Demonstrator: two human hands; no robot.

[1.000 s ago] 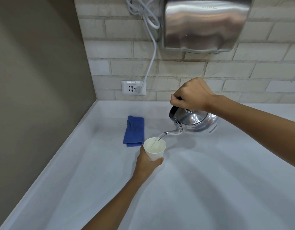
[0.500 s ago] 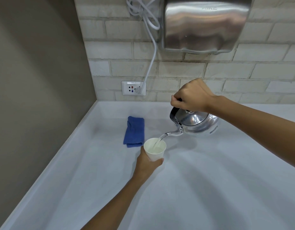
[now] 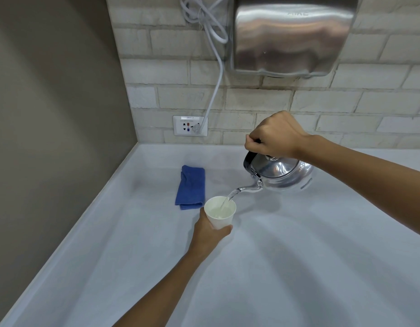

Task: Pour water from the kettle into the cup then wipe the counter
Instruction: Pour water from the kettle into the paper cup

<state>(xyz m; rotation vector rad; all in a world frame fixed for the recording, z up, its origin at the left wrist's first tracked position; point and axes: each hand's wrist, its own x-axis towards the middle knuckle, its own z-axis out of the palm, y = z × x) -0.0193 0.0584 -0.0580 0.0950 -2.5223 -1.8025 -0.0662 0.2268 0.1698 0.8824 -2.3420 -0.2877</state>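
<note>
Pale brick tiles back a wide white counter (image 3: pixel 298 267) that runs into a corner against a plain grey-brown side wall (image 3: pixel 50 114). High on the bricks hangs a large brushed-steel hand dryer (image 3: pixel 291 36), and its white cord (image 3: pixel 217 74) loops down to a white wall socket (image 3: pixel 190 126) just above the counter's back edge. My right hand (image 3: pixel 273 135) is clenched around the dark handle of a shiny round steel kettle (image 3: pixel 281 173), which I hold above the counter, tipped to the left so its thin curved spout points down at the cup. A folded blue cloth (image 3: pixel 191 187) lies flat on the counter, just behind and to the left of the cup, apart from both hands. My left hand (image 3: pixel 209 232) is wrapped around the lower part of a white paper cup (image 3: pixel 219 213), fingers closed on its wall, holding it upright just under the spout. A narrow stream of water (image 3: pixel 227 200) falls from the spout tip into the cup, which already holds some water.
</note>
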